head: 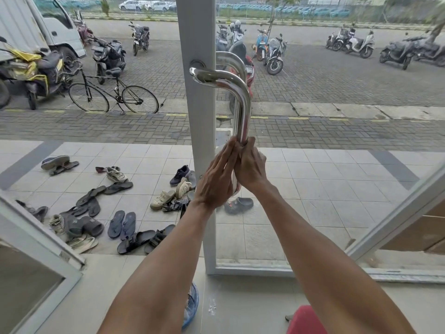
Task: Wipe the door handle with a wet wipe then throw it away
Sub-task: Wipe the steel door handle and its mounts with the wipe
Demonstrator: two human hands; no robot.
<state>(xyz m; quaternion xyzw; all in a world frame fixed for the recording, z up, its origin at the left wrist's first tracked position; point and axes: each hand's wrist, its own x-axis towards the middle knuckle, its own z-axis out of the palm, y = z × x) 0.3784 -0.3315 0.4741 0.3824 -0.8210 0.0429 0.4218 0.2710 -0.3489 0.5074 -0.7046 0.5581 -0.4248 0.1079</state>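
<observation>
A polished steel door handle (243,97) is fixed to the white door frame (199,131); it bends out and runs down as a vertical bar. My right hand (250,167) is wrapped around the lower part of that bar. From the left, my left hand (216,182) lies flat against the same stretch, fingers straight and pointing up. The two hands touch each other at the bar. I cannot make out a wet wipe; anything between the palms and the bar is hidden.
A blue mesh basket (192,304) stands on the floor under my left forearm, and a red object (305,319) sits at the bottom right. Through the glass door, several shoes and sandals (120,208) lie on the tiled porch, with parked motorbikes (274,54) beyond.
</observation>
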